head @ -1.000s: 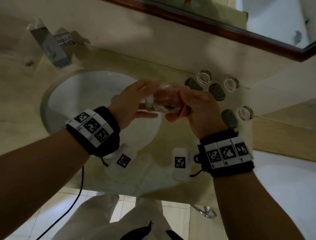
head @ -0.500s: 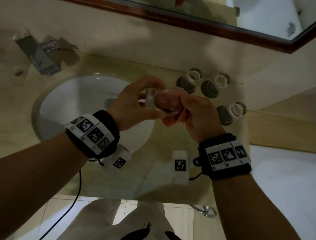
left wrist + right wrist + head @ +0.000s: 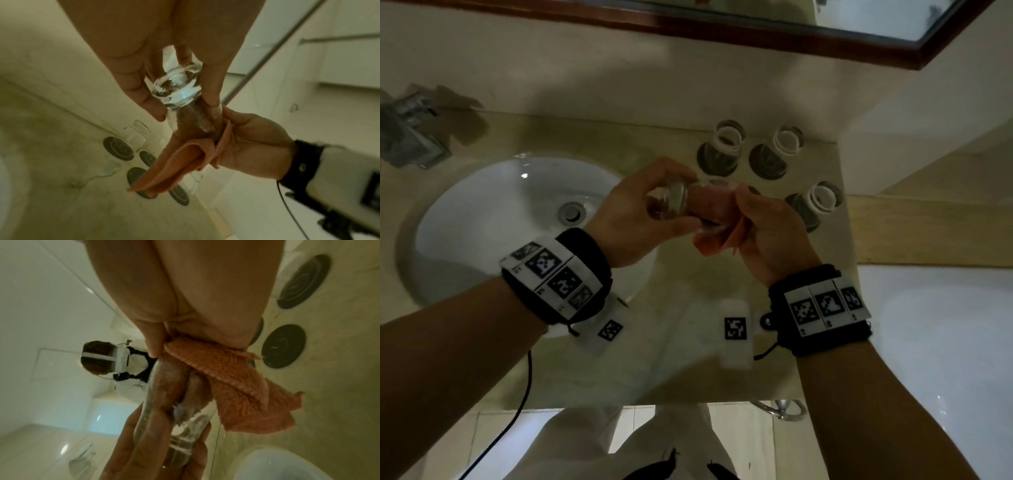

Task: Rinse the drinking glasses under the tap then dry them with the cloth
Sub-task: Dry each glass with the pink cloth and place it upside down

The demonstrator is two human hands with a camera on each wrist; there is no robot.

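A clear drinking glass (image 3: 681, 204) lies sideways in the air between my hands, above the counter by the basin. My left hand (image 3: 640, 219) grips its thick base (image 3: 176, 88), fingers and thumb curled round it. My right hand (image 3: 763, 233) holds an orange cloth (image 3: 717, 236) with part of it stuffed inside the glass (image 3: 174, 386); the rest hangs below (image 3: 174, 167). Three other glasses (image 3: 726, 138) stand on dark coasters at the back right of the counter. The tap (image 3: 404, 133) sits at the far left, with no water seen running.
The white basin (image 3: 493, 212) lies to the left under my left wrist. A fourth dark coaster (image 3: 179, 194) has nothing on it. A framed mirror (image 3: 825, 31) hangs above the counter. White tiled surface lies to the right, and a cable hangs off my left wrist.
The left hand has turned the glass on the cloth, its fingers now wrapped further over the base. Both hands stay in the same spot above the counter.
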